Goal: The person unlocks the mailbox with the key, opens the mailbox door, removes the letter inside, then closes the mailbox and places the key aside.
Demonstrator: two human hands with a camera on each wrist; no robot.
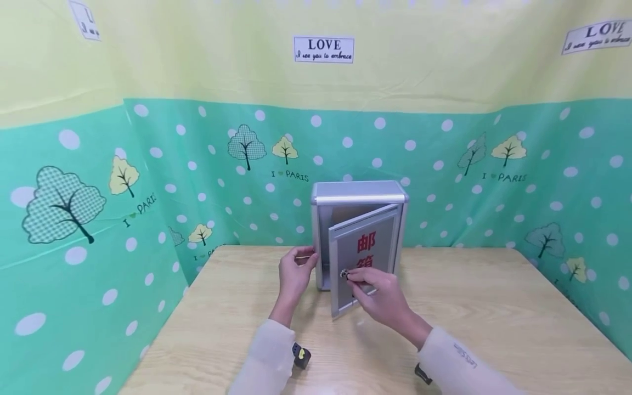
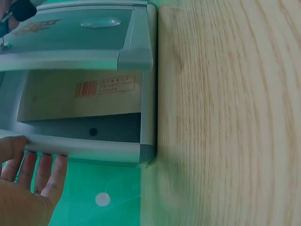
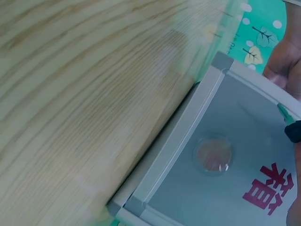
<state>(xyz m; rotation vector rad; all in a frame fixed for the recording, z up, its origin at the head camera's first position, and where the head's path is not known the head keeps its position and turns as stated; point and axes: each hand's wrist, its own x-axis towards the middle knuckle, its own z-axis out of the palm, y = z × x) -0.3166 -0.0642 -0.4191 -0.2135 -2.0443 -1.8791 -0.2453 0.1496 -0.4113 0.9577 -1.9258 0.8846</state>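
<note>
A silver metal mailbox (image 1: 357, 190) with red Chinese characters on its door stands upright on the table. Its door (image 1: 343, 247) is swung partly outward, hinged on the right. My left hand (image 1: 294, 274) holds the box's left edge, the thumb at the front rim and the fingers along the outer side. With thumb and forefinger my right hand (image 1: 382, 296) pinches a black-headed key (image 3: 293, 131) at the door's lock (image 1: 344, 272). Inside the box lies a brown paper envelope (image 2: 51, 96) with red printed marks. A clear round disc (image 3: 214, 155) shows low on the door.
The box stands on a light wood-grain table (image 1: 459, 307), near its back edge. Behind and at both sides hangs a green and yellow curtain (image 1: 276, 208) with dots and trees. Black wrist straps (image 1: 301, 355) show at my sleeves.
</note>
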